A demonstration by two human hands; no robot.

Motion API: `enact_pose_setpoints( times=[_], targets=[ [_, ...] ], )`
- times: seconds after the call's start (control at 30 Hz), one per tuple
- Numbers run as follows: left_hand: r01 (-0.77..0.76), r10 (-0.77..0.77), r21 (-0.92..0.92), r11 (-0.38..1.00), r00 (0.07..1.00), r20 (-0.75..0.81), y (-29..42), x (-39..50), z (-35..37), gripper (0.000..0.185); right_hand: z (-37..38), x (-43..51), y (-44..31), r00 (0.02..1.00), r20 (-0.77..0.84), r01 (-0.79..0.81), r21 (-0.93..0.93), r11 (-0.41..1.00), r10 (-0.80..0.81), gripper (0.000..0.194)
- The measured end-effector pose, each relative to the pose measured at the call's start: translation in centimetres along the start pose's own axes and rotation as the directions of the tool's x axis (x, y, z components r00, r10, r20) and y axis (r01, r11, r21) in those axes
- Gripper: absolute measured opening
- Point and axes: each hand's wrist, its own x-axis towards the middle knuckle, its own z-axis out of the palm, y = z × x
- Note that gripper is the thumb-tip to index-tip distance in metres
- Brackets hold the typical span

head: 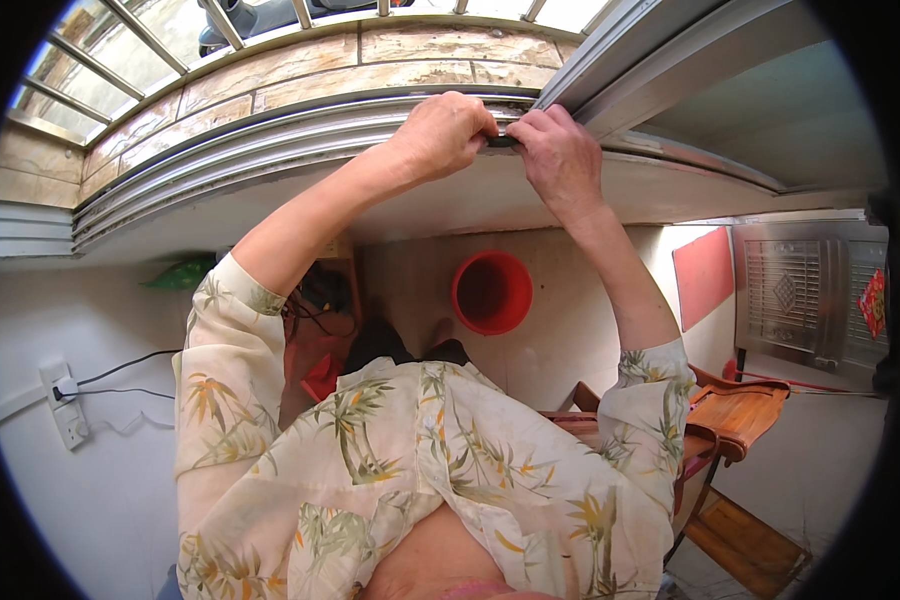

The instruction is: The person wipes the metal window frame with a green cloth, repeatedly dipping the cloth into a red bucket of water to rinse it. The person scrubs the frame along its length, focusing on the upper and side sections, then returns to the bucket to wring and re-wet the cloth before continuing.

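Both of my hands meet over the metal track (270, 157) of a sliding window. A small dark object (502, 141) spans the gap between them; its kind is too covered to tell. My left hand (446, 131) pinches its left end with bent fingers. On the other end, the fingers of my right hand (559, 154) are closed, close to the lower corner of the sliding window frame (592, 67). The fingers hide most of the object and part of the track below.
Beyond the track lie a stone-tiled sill (307, 71) and metal bars (146, 37). A red bucket (529, 292) stands on the floor below. Wooden chairs (742, 405) are at the right, a wall socket (64, 405) with plugged cords at the left, and a metal door (787, 292) farther right.
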Motion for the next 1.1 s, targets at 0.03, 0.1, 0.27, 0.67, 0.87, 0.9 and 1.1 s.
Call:
enact_pose_setpoints(
  times=[0.03, 0.1, 0.27, 0.67, 0.87, 0.9, 1.1],
  targets=[
    [0.044, -0.045, 0.01, 0.999, 0.999, 0.022, 0.1, 0.0, 0.1, 0.017, 0.0, 0.1, -0.1, 1.0, 0.016, -0.021, -0.013, 1.0, 0.021, 0.008],
    [0.004, -0.003, 0.08, 0.997, 1.0, -0.016, 0.4, 0.1, 0.0, 0.016, -0.2, 0.2, -0.3, 1.0, -0.001, 0.004, -0.089, 0.996, -0.004, 0.007],
    [0.034, -0.028, 0.097, 0.995, 0.997, -0.067, 1.1, -0.2, 0.1, 0.012, -0.9, 0.0, -0.2, 0.997, -0.064, 0.047, -0.056, 0.997, -0.051, 0.003],
    [0.029, -0.017, 0.257, 0.966, 0.999, -0.049, 0.8, -4.7, -3.1, 0.012, 2.1, 1.3, -3.9, 0.996, -0.061, 0.067, 0.058, 0.996, -0.063, 0.003],
    [-0.046, 0.061, 0.131, 0.99, 0.991, -0.117, 1.4, -1.6, 0.1, 0.009, 0.6, -0.7, -0.8, 0.997, -0.04, 0.065, -0.153, 0.986, -0.072, 0.004],
    [-0.07, 0.092, 0.235, 0.969, 0.992, -0.083, 1.9, -0.3, 1.5, 0.008, 0.2, -1.2, 0.3, 0.997, -0.001, 0.071, -0.23, 0.971, -0.073, 0.001],
    [-0.059, 0.1, 0.317, 0.947, 0.988, -0.115, 3.5, 0.2, 2.5, 0.005, -0.5, -1.1, 1.7, 0.999, 0.024, 0.034, -0.063, 0.997, -0.032, 0.004]
  ],
)
